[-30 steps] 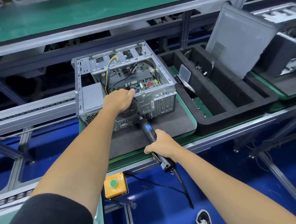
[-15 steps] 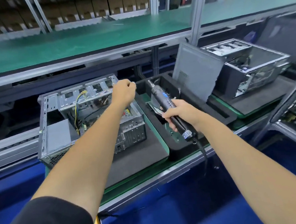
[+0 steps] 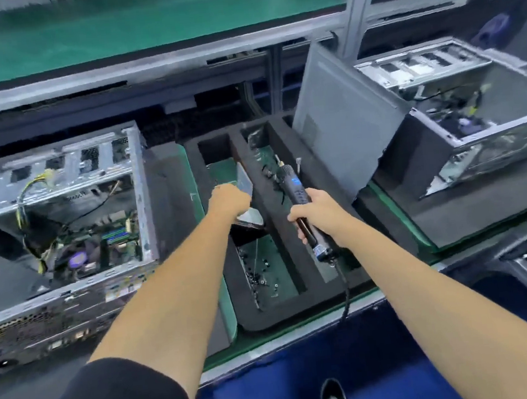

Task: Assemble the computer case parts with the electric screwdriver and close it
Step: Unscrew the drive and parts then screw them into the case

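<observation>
Your right hand (image 3: 317, 211) grips the electric screwdriver (image 3: 301, 205) around the middle of its black barrel, fingers curled fully round it. The tool is tilted, with its bit end pointing away from you over the black foam tray (image 3: 300, 312) and its cable (image 3: 345, 291) trailing from the near end down past the tray's front edge.

Your left hand (image 3: 228, 201) is closed into a loose fist above the tray's left compartment, directly over a flat silver part (image 3: 245, 181) standing in that compartment. Whether the fingers hold anything cannot be told; they are curled away from the camera.

The open computer case (image 3: 59, 220) lies to the left of the tray on a dark foam mat, its side uncovered, with the motherboard and yellow-and-black wiring visible inside. Neither hand touches it.

A grey side panel (image 3: 343, 132) leans upright against the far right corner of the tray. Loose screws (image 3: 259, 277) lie on the green floor of the tray's near left compartment.

A second open case (image 3: 474, 112) sits on its own mat to the right of the panel.
</observation>
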